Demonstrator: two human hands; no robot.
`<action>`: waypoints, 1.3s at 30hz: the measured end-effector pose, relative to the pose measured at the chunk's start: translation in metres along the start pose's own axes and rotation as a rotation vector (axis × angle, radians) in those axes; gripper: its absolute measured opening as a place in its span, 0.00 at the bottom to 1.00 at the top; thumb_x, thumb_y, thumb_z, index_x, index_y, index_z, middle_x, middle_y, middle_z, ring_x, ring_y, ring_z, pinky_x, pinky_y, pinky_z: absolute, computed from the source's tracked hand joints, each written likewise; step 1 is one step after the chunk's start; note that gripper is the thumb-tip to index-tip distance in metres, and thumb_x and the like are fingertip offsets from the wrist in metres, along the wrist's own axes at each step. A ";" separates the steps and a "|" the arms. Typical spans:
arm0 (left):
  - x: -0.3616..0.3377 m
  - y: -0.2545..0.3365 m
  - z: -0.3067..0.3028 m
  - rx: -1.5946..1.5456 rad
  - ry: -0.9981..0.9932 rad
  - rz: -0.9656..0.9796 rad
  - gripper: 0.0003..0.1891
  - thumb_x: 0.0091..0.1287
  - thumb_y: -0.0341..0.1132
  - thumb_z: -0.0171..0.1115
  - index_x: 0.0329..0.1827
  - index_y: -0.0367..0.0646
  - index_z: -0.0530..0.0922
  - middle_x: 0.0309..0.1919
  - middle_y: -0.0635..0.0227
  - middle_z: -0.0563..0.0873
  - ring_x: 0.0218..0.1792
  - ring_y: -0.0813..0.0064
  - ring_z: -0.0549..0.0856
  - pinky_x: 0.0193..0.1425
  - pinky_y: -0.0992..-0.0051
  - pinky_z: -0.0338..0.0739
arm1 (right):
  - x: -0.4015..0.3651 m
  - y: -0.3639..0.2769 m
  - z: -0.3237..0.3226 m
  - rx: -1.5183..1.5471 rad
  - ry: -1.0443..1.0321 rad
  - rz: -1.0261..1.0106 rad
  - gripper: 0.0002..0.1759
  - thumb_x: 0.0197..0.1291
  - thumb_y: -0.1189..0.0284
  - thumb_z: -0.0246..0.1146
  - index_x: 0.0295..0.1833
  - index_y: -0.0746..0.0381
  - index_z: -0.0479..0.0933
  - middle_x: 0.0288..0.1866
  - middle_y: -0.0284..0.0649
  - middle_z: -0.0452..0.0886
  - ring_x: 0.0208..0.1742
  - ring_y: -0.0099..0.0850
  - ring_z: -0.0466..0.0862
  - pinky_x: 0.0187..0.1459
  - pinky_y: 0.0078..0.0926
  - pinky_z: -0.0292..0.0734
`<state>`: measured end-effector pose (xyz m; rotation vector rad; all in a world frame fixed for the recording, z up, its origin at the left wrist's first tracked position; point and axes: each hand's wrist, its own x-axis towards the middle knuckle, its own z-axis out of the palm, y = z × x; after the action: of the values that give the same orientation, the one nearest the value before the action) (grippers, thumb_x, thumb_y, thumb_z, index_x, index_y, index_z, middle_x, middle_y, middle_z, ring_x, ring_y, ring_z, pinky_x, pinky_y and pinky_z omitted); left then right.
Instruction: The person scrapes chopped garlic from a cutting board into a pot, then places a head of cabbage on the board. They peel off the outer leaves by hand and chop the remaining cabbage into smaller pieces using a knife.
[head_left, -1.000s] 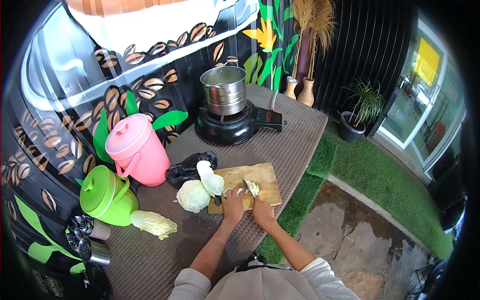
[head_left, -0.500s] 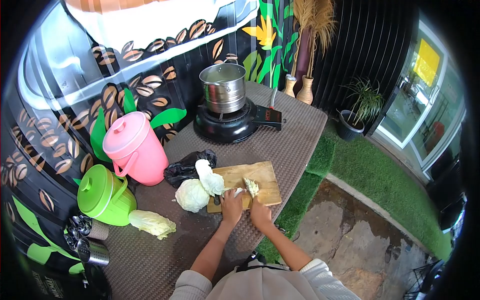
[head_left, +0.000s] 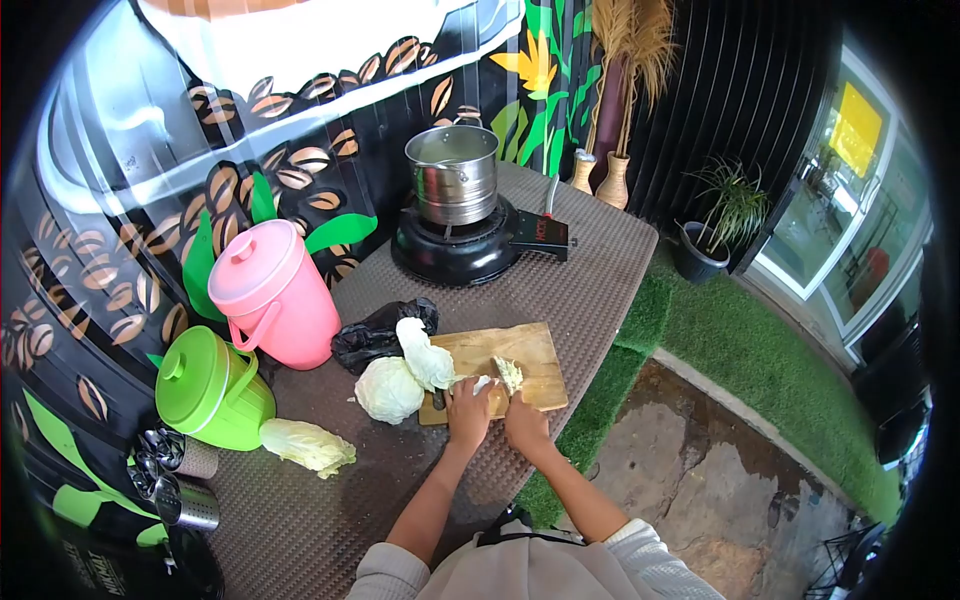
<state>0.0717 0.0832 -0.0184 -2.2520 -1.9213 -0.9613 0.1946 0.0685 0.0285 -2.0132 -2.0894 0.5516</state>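
A wooden cutting board (head_left: 540, 348) lies near the table's right edge. My left hand (head_left: 468, 412) is closed over a pale piece of cabbage on it, fingers pressing down. Just to the right, my right hand (head_left: 525, 420) is wrapped round a knife, its handle hidden in the fist and its thin blade seen almost edge-on. Shredded cabbage (head_left: 509, 375) is heaped beside the blade. A dark handle-like object (head_left: 438, 399) shows left of my left hand. Against the board's left side sit a round cabbage (head_left: 390, 391) and a loose cabbage leaf (head_left: 425, 357).
A steel pot (head_left: 452, 175) stands on a black gas stove (head_left: 455, 250) at the back. Pink (head_left: 285, 300) and green (head_left: 212, 390) lidded jugs, a long napa cabbage (head_left: 306, 447), a black plastic bag (head_left: 375, 338) and a utensil holder (head_left: 187, 502) are on the left.
The whole view has shifted slightly, moving everything a little to the right. Both hands stay at the board in nearly the same pose, the left still on the cabbage.
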 end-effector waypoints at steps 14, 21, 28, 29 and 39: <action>0.000 0.001 -0.004 -0.027 0.012 0.012 0.16 0.65 0.32 0.57 0.55 0.55 0.82 0.52 0.66 0.78 0.56 0.60 0.73 0.62 0.57 0.64 | 0.009 0.003 0.025 0.014 -0.007 0.028 0.20 0.61 0.73 0.54 0.55 0.72 0.64 0.36 0.59 0.84 0.39 0.53 0.86 0.40 0.47 0.83; -0.002 0.000 -0.003 0.012 0.039 0.012 0.16 0.63 0.32 0.59 0.53 0.56 0.82 0.52 0.69 0.78 0.55 0.65 0.74 0.62 0.57 0.66 | -0.001 -0.003 0.010 0.023 0.019 0.026 0.16 0.60 0.76 0.56 0.51 0.70 0.65 0.36 0.58 0.84 0.40 0.52 0.86 0.42 0.47 0.82; -0.003 -0.001 -0.001 0.003 0.055 0.021 0.15 0.63 0.33 0.60 0.53 0.56 0.83 0.51 0.69 0.79 0.55 0.65 0.75 0.63 0.57 0.65 | 0.016 0.009 0.000 0.024 -0.056 -0.072 0.16 0.61 0.75 0.55 0.52 0.70 0.65 0.35 0.60 0.83 0.40 0.55 0.86 0.44 0.48 0.82; -0.002 -0.001 -0.001 -0.009 0.055 0.025 0.15 0.63 0.33 0.60 0.52 0.55 0.83 0.51 0.69 0.79 0.54 0.64 0.75 0.63 0.57 0.65 | 0.012 0.008 0.003 0.025 -0.054 -0.075 0.16 0.61 0.75 0.55 0.52 0.70 0.65 0.35 0.60 0.83 0.40 0.55 0.86 0.44 0.48 0.82; 0.001 -0.001 -0.003 -0.002 0.040 0.041 0.15 0.65 0.33 0.57 0.54 0.55 0.82 0.50 0.67 0.78 0.54 0.62 0.74 0.61 0.59 0.65 | 0.015 0.002 0.003 0.027 -0.032 -0.073 0.14 0.60 0.77 0.55 0.50 0.70 0.66 0.35 0.59 0.83 0.40 0.53 0.86 0.41 0.46 0.83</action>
<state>0.0694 0.0833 -0.0164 -2.2463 -1.8515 -0.9950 0.1945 0.0825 0.0228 -1.9172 -2.1517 0.5998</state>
